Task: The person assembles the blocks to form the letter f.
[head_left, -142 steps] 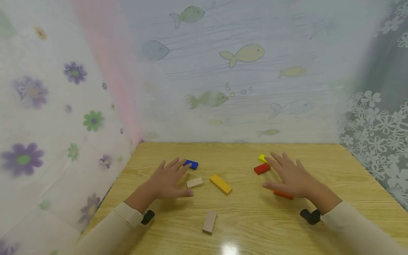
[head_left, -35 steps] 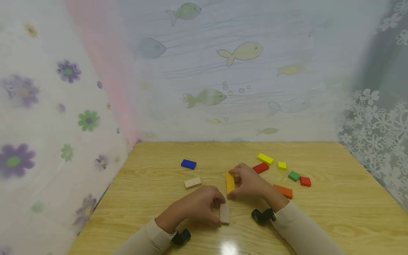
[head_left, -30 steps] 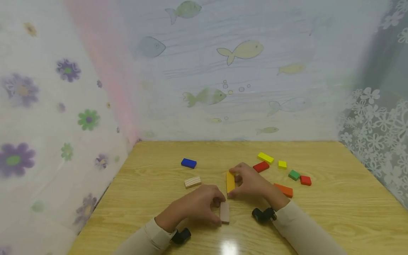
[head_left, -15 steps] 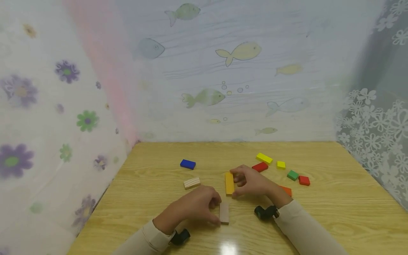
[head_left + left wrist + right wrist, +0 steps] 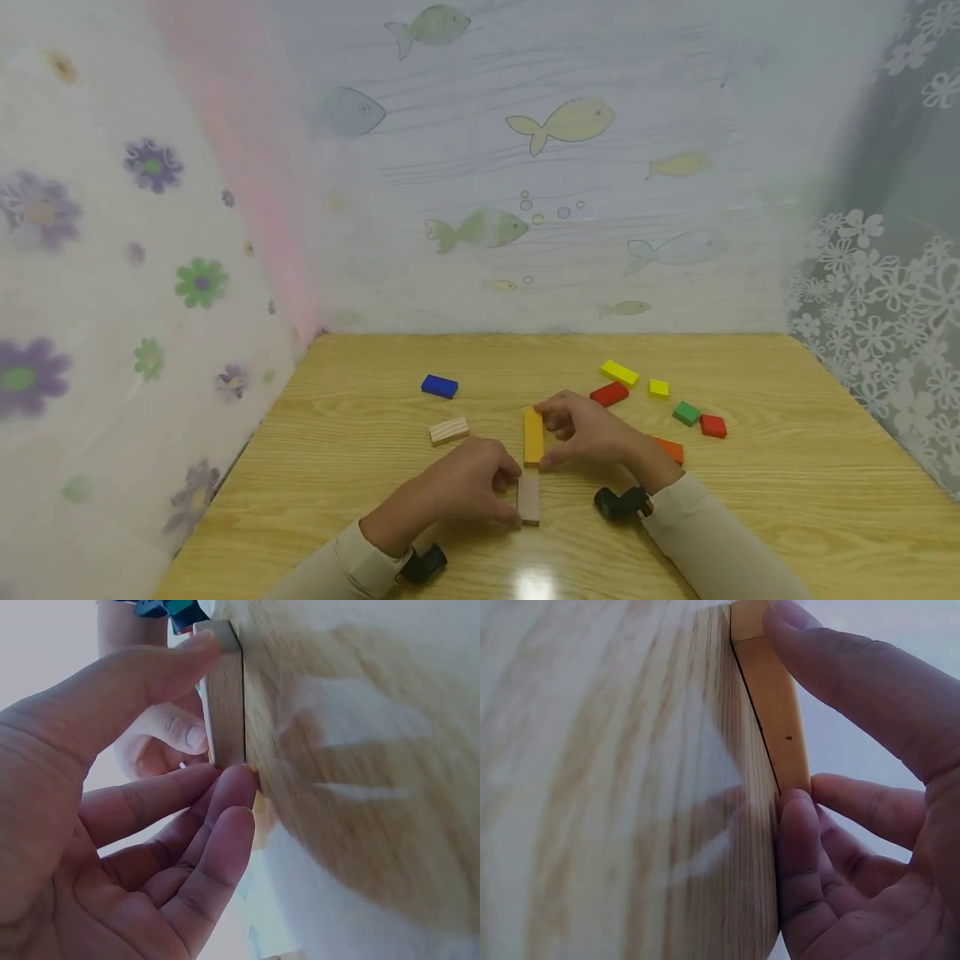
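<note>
Pinching a plain wooden block [image 5: 528,502] by its ends, the left hand [image 5: 468,483] had its thumb at the near end and fingertips at the far one. The right hand [image 5: 594,429] likewise pinched an amber block [image 5: 533,437], thumb near, fingers far. The plain block was pale brown, matte and finely grained; the amber one was longer, smoothly painted, with a dark speck on its side. Both lay flat, the plain block right of the left hand, the amber one left of the right hand and just beyond the plain block, nearly in line; whether they touched could not be told. To the left on the wood-grain table [image 5: 300,467] lay a striped pale block [image 5: 448,431], with a blue block [image 5: 439,386] farther off. An orange block [image 5: 669,451] was partly hidden by the right wrist; red, yellow and green blocks lay at far right.
</note>
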A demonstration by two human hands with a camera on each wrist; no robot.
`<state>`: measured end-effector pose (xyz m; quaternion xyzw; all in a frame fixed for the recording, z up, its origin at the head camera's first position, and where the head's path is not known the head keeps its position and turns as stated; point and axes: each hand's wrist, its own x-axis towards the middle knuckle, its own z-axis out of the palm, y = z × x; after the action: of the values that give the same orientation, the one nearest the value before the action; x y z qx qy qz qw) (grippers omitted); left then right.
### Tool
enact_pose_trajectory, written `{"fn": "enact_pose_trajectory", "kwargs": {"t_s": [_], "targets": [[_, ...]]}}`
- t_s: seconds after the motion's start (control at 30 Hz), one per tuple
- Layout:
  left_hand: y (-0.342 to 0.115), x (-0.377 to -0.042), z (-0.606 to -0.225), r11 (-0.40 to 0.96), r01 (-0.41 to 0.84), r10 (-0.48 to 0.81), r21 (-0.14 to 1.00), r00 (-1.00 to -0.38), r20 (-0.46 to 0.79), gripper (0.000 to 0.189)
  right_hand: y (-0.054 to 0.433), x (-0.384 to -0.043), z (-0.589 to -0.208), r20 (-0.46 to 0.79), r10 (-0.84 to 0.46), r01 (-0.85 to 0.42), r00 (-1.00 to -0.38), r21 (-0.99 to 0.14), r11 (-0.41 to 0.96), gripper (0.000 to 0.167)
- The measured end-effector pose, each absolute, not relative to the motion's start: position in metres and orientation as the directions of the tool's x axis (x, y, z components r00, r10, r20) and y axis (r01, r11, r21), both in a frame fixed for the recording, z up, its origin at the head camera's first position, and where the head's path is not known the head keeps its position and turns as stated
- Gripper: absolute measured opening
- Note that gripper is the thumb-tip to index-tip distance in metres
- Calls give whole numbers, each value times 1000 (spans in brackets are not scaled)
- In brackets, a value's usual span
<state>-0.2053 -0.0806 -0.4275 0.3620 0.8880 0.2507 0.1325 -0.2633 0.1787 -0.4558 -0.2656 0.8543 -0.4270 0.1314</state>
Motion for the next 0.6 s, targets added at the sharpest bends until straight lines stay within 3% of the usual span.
{"fn": "enact_pose_trajectory", "kwargs": {"t_s": [0.17, 0.6], "targets": [[-79, -205, -430, 583, 623, 734, 521, -679, -9, 44, 178, -263, -457, 13, -572, -361, -820, -787, 500, 84], [-78, -206, -430, 619, 596, 700, 511, -714, -16, 29, 178, -265, -459, 17, -585, -381, -811, -775, 505, 84]]}}
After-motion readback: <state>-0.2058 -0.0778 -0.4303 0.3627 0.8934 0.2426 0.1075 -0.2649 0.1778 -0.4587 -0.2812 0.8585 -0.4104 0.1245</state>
